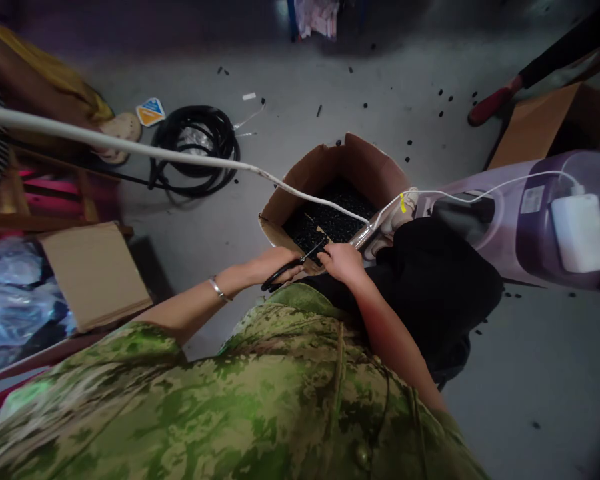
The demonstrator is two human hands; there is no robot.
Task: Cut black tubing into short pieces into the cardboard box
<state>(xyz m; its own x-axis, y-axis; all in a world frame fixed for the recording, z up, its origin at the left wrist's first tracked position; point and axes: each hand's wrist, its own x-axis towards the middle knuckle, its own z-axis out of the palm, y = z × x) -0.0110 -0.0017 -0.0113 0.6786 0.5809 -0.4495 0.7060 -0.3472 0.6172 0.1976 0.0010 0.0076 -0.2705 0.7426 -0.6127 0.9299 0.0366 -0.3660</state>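
One hand (279,263) — the left — grips scissors (305,257); the right hand (343,261) curls near their blades (314,249), hold unclear.

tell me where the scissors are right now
In the head view, the scissors are near the middle, held in the left hand, pointing toward the right hand, at the near edge of the open cardboard box.

Coiled black hose (225,131), red shoe (492,107), grey floor (280,73)
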